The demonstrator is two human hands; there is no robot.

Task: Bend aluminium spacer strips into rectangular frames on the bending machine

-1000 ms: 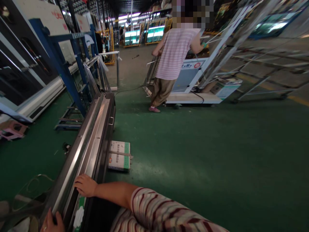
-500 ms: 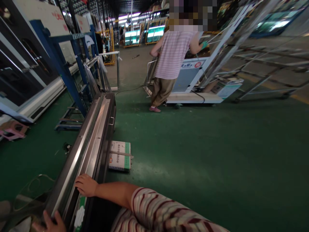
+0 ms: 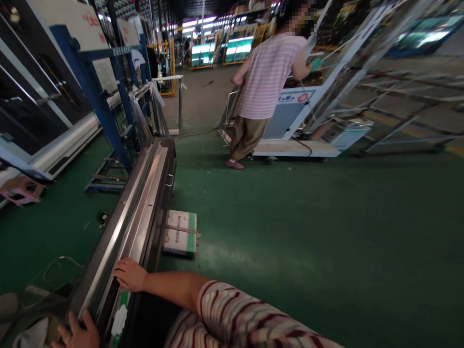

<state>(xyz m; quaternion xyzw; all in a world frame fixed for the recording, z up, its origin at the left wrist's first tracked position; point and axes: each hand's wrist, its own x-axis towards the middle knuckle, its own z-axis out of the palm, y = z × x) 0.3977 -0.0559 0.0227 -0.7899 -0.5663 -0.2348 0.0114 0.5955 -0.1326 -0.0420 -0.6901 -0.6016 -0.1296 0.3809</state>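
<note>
A long upright glass unit with a silver metal edge [image 3: 139, 203] runs away from me at the lower left. My right hand [image 3: 129, 274] lies on its top edge, fingers curled over the rim, with a striped sleeve behind it. My left hand [image 3: 77, 332] grips the same edge nearer to me, at the bottom of the frame. A dark cabinet side with a small handle [image 3: 168, 180] stands against the unit.
A cardboard box [image 3: 180, 233] lies on the green floor beside the unit. A person in a pink striped shirt [image 3: 264, 82] stands ahead at a low cart with leaning glass frames [image 3: 348, 72]. Blue racks [image 3: 105, 106] line the left; a pink stool [image 3: 20, 189] sits far left.
My left hand has slid slightly along the edge near the bottom. The view has shifted a little to the left and up. The person ahead has barely moved.
</note>
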